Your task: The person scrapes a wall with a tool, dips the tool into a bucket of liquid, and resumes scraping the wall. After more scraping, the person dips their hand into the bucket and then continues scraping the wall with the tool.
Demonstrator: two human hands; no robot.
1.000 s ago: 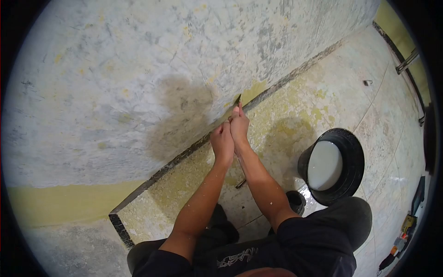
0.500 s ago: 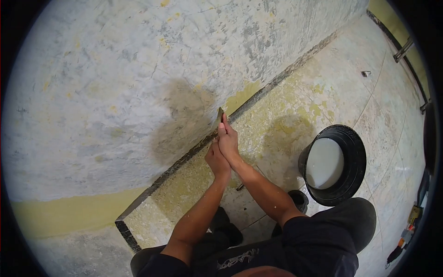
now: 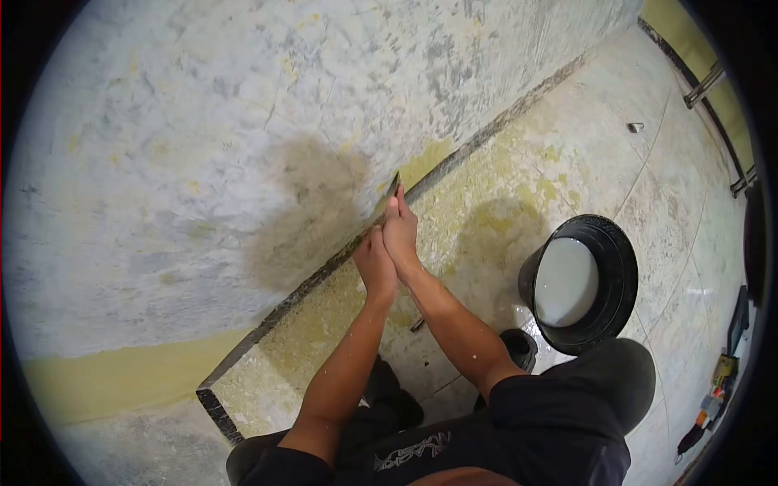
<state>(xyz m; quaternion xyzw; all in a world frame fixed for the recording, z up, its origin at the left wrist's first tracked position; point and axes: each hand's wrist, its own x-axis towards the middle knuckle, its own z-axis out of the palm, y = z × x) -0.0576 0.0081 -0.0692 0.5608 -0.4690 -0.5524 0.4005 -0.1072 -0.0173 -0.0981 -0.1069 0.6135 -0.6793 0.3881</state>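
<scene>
My right hand (image 3: 401,233) is closed around a scraper (image 3: 396,183), whose thin dark blade sticks out past my fingertips against the wall's lower edge. Pressed close behind it, my left hand (image 3: 374,261) is also closed, apparently on the handle's rear end; the handle itself is hidden by my fingers. Just ahead of the blade, a strip of yellow paint (image 3: 425,160) clings to the wall (image 3: 203,138), which elsewhere is mostly bare, whitish grey and patchy. A dark baseboard edge (image 3: 312,285) runs diagonally beneath both hands.
To my right stands a black bucket (image 3: 622,283) holding milky liquid, with a smaller black container (image 3: 519,350) by my leg. Yellow paint flakes litter the tiled floor (image 3: 494,190). Tools with orange and yellow parts (image 3: 713,401) lie at the far right. A small metal piece (image 3: 635,127) sits farther back.
Both hands and the scraper have moved a little forward and right along the wall's lower edge, towards the yellow strip. The whole view has shifted slightly.
</scene>
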